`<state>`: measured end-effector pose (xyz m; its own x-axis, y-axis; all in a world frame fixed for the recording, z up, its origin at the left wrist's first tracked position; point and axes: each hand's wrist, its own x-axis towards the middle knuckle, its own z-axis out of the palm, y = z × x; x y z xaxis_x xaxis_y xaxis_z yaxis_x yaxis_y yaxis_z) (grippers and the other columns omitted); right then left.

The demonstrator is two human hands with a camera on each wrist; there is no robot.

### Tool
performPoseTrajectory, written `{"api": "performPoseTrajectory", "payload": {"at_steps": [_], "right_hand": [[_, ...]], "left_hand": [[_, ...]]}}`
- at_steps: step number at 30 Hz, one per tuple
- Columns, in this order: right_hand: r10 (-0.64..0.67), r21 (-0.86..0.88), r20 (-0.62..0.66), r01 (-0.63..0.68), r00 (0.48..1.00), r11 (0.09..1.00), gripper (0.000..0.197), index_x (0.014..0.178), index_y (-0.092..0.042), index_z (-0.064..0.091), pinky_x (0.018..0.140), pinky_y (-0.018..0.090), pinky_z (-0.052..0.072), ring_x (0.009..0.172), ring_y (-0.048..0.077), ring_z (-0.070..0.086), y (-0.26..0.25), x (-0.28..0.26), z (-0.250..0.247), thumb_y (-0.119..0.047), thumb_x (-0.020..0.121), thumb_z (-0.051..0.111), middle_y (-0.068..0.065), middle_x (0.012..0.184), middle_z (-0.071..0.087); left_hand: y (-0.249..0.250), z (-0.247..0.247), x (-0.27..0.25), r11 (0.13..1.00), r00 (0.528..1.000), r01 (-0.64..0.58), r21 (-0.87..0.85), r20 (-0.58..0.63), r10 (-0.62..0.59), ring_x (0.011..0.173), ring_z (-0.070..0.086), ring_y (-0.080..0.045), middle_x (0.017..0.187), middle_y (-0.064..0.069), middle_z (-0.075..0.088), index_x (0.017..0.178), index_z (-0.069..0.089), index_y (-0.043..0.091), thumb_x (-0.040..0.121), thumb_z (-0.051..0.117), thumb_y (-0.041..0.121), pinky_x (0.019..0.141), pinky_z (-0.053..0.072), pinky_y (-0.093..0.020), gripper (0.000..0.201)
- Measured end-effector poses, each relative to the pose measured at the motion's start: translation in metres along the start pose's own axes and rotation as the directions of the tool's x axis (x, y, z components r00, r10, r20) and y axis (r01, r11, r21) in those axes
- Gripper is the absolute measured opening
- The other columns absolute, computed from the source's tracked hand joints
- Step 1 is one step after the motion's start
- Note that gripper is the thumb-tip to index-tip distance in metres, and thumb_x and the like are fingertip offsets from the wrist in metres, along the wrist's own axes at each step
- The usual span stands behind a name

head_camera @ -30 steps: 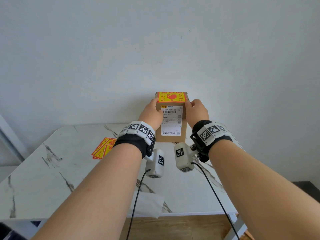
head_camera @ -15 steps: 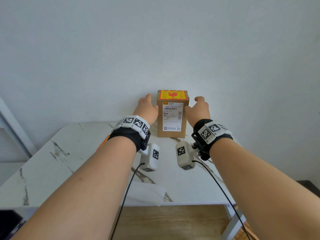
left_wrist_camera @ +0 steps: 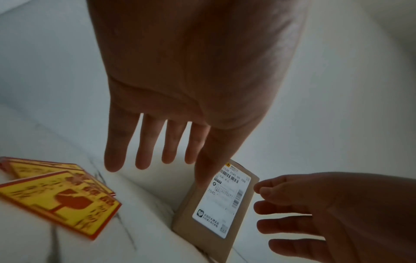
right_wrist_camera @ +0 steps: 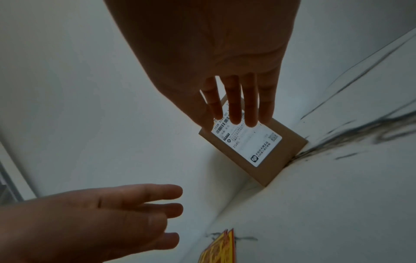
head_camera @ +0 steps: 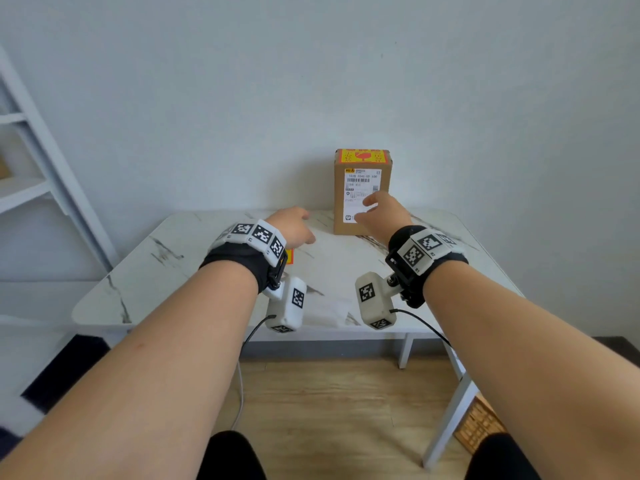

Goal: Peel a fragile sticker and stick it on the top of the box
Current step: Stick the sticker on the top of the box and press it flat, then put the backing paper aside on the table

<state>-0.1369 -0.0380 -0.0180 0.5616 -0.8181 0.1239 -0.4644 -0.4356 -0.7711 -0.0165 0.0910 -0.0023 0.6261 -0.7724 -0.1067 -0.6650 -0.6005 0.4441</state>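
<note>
The cardboard box [head_camera: 362,192] stands upright near the far edge of the bench [head_camera: 180,251], close to the wall, and the fragile sticker [head_camera: 362,156] lies flat on its top face. Only the head view shows this top; both wrist views see just the front of the box with its white shipping label [left_wrist_camera: 221,201]. The left hand [head_camera: 291,226] is above the bench to the left of the box, not touching it; in the left wrist view its fingers [left_wrist_camera: 144,142] are straight and spread, holding nothing. The right hand [head_camera: 384,213] is in front of the box, and in the right wrist view its fingers [right_wrist_camera: 234,99] are also straight and hold nothing. A pile of spare stickers [left_wrist_camera: 60,197] lies on the bench left of the box; the left wrist view shows it well, while in the head view the left wrist hides nearly all of it.
</note>
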Motion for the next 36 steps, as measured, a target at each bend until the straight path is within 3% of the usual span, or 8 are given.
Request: {"api": "performPoseTrajectory", "payload": {"at_steps": [5, 10, 14, 17, 22, 29, 32, 36], "right_hand": [[0.003, -0.124, 0.205, 0.023, 0.979, 0.992, 0.042, 0.128, -0.01, 0.053, 0.091, 0.038, 0.054, 0.1, 0.025, 0.061, 0.007, -0.022, 0.014, -0.023, 0.089, 0.064, 0.009, 0.12, 0.061], [0.065, -0.216, 0.478, 0.045, 0.876, 0.975, 0.058, 0.137, -0.013, 0.048, 0.088, 0.038, 0.059, 0.103, 0.023, 0.069, 0.01, -0.04, 0.024, -0.03, 0.086, 0.071, 0.009, 0.109, 0.066], [0.077, -0.258, 0.55, 0.081, 0.831, 0.963, 0.054, 0.132, -0.015, 0.055, 0.088, 0.036, 0.059, 0.103, 0.02, 0.069, 0.012, -0.045, 0.028, -0.031, 0.084, 0.074, 0.002, 0.101, 0.066], [0.085, -0.28, 0.582, 0.101, 0.808, 0.955, 0.052, 0.129, -0.015, 0.058, 0.089, 0.035, 0.058, 0.096, 0.019, 0.069, 0.015, -0.045, 0.031, -0.027, 0.082, 0.077, 0.003, 0.098, 0.068], [0.108, -0.342, 0.579, 0.12, 0.808, 0.932, 0.037, 0.12, -0.014, 0.066, 0.065, 0.022, 0.054, 0.075, 0.015, 0.066, 0.021, -0.044, 0.037, -0.02, 0.085, 0.074, 0.001, 0.093, 0.071], [0.125, -0.318, 0.471, 0.036, 0.873, 0.947, 0.021, 0.109, -0.009, 0.068, 0.059, 0.025, 0.056, 0.059, 0.013, 0.063, 0.026, -0.028, 0.032, -0.016, 0.09, 0.067, 0.004, 0.069, 0.065], [0.127, -0.279, 0.365, -0.021, 0.922, 0.96, 0.018, 0.107, -0.009, 0.067, 0.061, 0.027, 0.058, 0.057, 0.015, 0.064, 0.029, -0.016, 0.028, -0.016, 0.091, 0.064, 0.006, 0.07, 0.067], [0.185, -0.196, 0.204, -0.145, 0.961, 0.97, 0.02, 0.112, -0.004, 0.065, 0.064, 0.029, 0.059, 0.069, 0.024, 0.072, 0.036, -0.002, 0.023, -0.009, 0.094, 0.056, 0.015, 0.088, 0.075]], "left_hand": [[-0.021, 0.016, -0.023, 0.995, 0.997, -0.001, 0.097, 0.076, -0.007, 0.137, 0.044, -0.022, 0.15, -0.001, 0.043, 0.143, 0.044, 0.023, 0.084, 0.069, 0.02, 0.106, 0.036, -0.028, 0.065], [-0.033, 0.033, -0.036, 0.99, 0.989, -0.018, 0.141, 0.15, -0.004, 0.128, 0.052, -0.024, 0.14, -0.004, 0.055, 0.135, 0.057, 0.017, 0.08, 0.073, 0.014, 0.099, 0.041, -0.029, 0.056], [-0.034, 0.042, -0.037, 0.986, 0.987, -0.036, 0.164, 0.16, 0.009, 0.118, 0.06, -0.023, 0.129, -0.005, 0.064, 0.124, 0.066, 0.013, 0.08, 0.074, 0.015, 0.087, 0.045, -0.026, 0.045], [-0.029, 0.047, -0.035, 0.978, 0.986, -0.047, 0.205, 0.166, 0.013, 0.115, 0.062, -0.025, 0.126, -0.007, 0.066, 0.119, 0.069, 0.009, 0.085, 0.07, 0.014, 0.091, 0.049, -0.03, 0.035], [-0.024, 0.053, -0.029, 0.965, 0.986, -0.063, 0.253, 0.165, 0.021, 0.114, 0.064, -0.028, 0.125, -0.01, 0.067, 0.12, 0.068, 0.006, 0.091, 0.061, 0.015, 0.092, 0.05, -0.03, 0.031], [-0.018, 0.05, -0.008, 0.985, 0.997, -0.074, 0.158, 0.037, 0.069, 0.11, 0.064, -0.027, 0.123, -0.007, 0.066, 0.113, 0.069, 0.012, 0.089, 0.061, 0.014, 0.091, 0.05, -0.033, 0.025], [-0.015, 0.049, 0.003, 0.99, 0.997, -0.068, 0.124, -0.028, 0.072, 0.121, 0.057, -0.025, 0.136, -0.006, 0.057, 0.131, 0.057, 0.017, 0.09, 0.057, 0.017, 0.095, 0.046, -0.031, 0.041], [-0.009, 0.05, 0.012, 0.981, 0.999, -0.038, 0.19, 0.004, 0.038, 0.127, 0.053, -0.028, 0.146, -0.01, 0.046, 0.146, 0.04, 0.02, 0.092, 0.052, 0.02, 0.095, 0.046, -0.032, 0.055]]}}
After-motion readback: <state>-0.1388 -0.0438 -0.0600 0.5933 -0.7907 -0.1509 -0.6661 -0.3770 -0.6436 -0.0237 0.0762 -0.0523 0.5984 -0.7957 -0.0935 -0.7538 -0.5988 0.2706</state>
